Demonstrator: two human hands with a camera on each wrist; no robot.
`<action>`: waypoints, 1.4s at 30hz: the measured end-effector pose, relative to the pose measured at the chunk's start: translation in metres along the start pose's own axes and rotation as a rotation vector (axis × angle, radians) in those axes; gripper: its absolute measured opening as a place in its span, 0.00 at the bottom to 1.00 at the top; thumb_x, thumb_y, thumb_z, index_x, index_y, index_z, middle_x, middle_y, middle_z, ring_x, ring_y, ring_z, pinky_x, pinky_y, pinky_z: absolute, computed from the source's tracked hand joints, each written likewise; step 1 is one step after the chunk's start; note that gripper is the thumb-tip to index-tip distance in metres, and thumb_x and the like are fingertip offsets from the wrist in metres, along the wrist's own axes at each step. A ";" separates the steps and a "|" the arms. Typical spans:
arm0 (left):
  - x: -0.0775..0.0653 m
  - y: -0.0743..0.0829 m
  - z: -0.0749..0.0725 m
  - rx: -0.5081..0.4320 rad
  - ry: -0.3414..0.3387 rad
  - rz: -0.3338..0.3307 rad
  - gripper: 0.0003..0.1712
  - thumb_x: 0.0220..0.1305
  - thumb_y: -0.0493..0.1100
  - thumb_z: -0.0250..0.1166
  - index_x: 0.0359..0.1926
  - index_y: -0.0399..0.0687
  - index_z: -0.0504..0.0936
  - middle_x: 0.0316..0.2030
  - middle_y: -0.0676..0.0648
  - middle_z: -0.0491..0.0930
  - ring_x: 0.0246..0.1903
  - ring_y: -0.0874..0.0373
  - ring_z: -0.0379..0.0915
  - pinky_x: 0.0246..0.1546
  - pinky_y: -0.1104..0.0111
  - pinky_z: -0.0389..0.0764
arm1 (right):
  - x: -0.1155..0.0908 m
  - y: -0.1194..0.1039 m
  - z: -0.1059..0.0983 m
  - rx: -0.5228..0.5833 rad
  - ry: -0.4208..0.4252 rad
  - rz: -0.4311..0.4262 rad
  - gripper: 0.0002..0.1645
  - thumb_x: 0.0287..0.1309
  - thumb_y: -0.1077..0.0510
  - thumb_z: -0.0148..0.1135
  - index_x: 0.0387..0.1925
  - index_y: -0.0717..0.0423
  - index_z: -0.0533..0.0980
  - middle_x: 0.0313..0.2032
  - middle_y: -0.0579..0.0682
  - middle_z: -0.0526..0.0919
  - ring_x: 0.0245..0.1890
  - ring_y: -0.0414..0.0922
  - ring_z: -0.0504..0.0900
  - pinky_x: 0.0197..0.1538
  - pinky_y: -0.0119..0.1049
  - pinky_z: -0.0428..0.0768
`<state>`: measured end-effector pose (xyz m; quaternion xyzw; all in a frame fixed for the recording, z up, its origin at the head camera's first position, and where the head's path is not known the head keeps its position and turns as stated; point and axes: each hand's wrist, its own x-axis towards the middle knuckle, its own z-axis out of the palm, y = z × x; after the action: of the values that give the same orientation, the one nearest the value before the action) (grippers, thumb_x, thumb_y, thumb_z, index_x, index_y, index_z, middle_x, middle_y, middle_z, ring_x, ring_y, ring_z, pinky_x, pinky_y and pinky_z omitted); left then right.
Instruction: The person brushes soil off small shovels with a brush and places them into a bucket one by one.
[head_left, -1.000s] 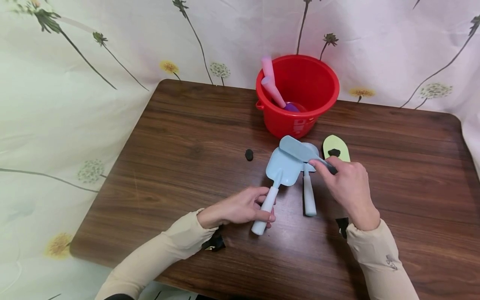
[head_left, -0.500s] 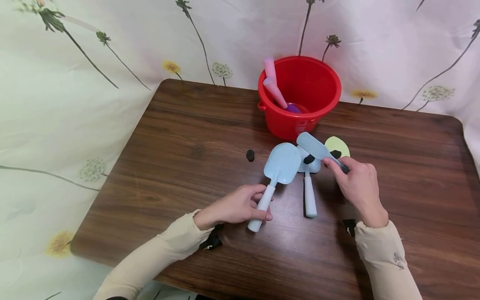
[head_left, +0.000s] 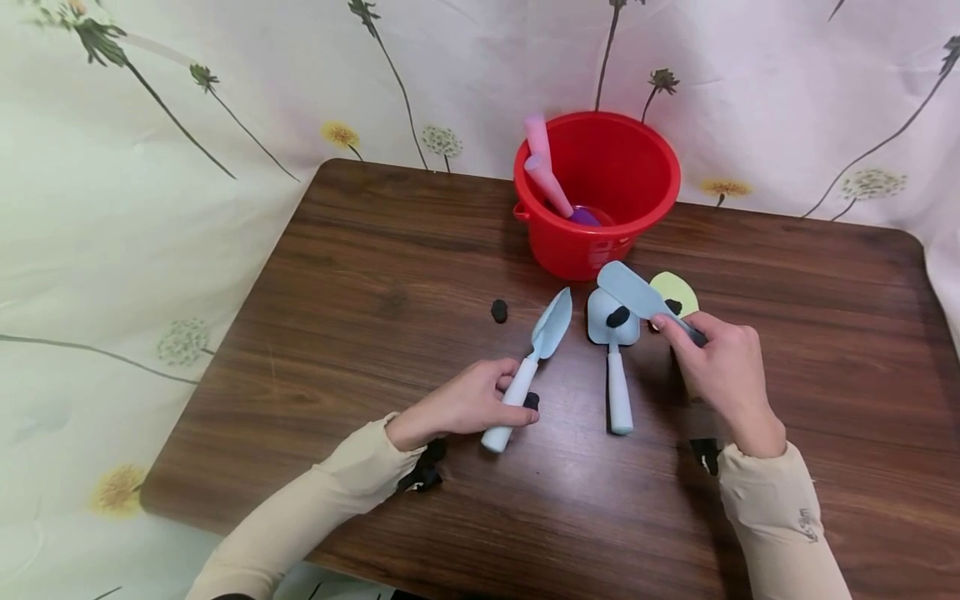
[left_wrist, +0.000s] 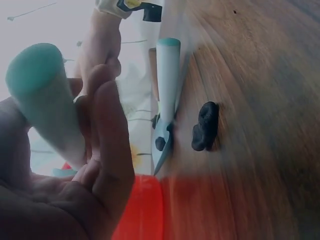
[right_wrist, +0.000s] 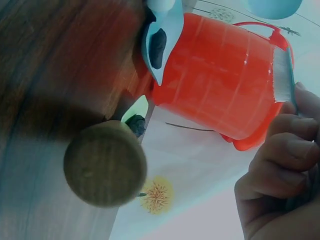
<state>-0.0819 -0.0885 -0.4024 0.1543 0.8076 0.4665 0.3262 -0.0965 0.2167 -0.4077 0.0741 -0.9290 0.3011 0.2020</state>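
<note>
My left hand [head_left: 471,398] grips the white handle of a light blue trowel [head_left: 552,325] above the table, its blade turned edge-up. The handle's green end [left_wrist: 34,70] shows large in the left wrist view. My right hand [head_left: 722,367] holds a blue hand brush [head_left: 630,290], whose white bristles [right_wrist: 283,75] show in the right wrist view. Below the brush lies a second light blue trowel [head_left: 619,392] with a black lump [head_left: 618,317] on its blade. Beside it, a light green trowel [head_left: 678,287] carries another black lump [head_left: 672,307]; its wooden handle [right_wrist: 105,165] is mostly hidden under my right hand.
A red bucket [head_left: 577,250] stands at the back against the flowered cloth [head_left: 465,75], with pink-handled tools [head_left: 547,183] inside. Loose black lumps lie on the wooden table [head_left: 360,292]: one left of the trowels [head_left: 499,311], one by my left fingers [head_left: 532,402].
The trowel in my left hand has rolled from flat to edge-on and shifted slightly left. My right hand has moved the brush right, uncovering the lump on the lying blue trowel.
</note>
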 end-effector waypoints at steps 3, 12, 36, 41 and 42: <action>0.000 0.000 0.000 0.062 0.026 -0.012 0.24 0.51 0.47 0.70 0.46 0.39 0.73 0.26 0.55 0.79 0.24 0.64 0.73 0.30 0.72 0.76 | 0.000 -0.001 -0.001 0.017 0.000 0.000 0.17 0.51 0.53 0.73 0.16 0.56 0.77 0.08 0.46 0.64 0.12 0.36 0.58 0.18 0.27 0.54; 0.004 -0.002 0.002 -0.232 -0.038 -0.004 0.21 0.62 0.36 0.61 0.50 0.32 0.61 0.22 0.40 0.79 0.18 0.57 0.80 0.26 0.57 0.84 | -0.001 -0.010 -0.006 0.119 -0.051 0.038 0.19 0.52 0.52 0.72 0.14 0.51 0.74 0.08 0.44 0.62 0.10 0.35 0.59 0.16 0.28 0.55; -0.002 0.007 0.006 -0.196 -0.091 0.197 0.23 0.68 0.35 0.54 0.59 0.42 0.55 0.32 0.41 0.81 0.36 0.47 0.84 0.39 0.66 0.82 | -0.007 -0.040 0.006 0.335 -0.236 -0.220 0.08 0.49 0.56 0.74 0.23 0.50 0.81 0.14 0.37 0.69 0.16 0.31 0.64 0.21 0.22 0.63; -0.002 0.008 0.006 -0.226 -0.120 0.201 0.25 0.66 0.34 0.58 0.59 0.41 0.57 0.34 0.34 0.82 0.32 0.52 0.85 0.35 0.66 0.84 | -0.006 -0.036 0.008 0.281 -0.237 -0.269 0.07 0.47 0.56 0.75 0.24 0.49 0.81 0.15 0.36 0.72 0.17 0.30 0.65 0.23 0.20 0.64; -0.002 0.008 0.006 -0.225 -0.122 0.200 0.26 0.66 0.34 0.59 0.60 0.41 0.57 0.35 0.33 0.82 0.32 0.52 0.85 0.35 0.66 0.84 | -0.006 -0.036 0.009 0.272 -0.242 -0.276 0.07 0.47 0.57 0.75 0.24 0.49 0.81 0.15 0.36 0.72 0.17 0.29 0.65 0.23 0.20 0.64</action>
<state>-0.0773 -0.0815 -0.3972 0.2246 0.7094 0.5739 0.3420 -0.0849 0.1827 -0.3973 0.2627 -0.8783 0.3820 0.1167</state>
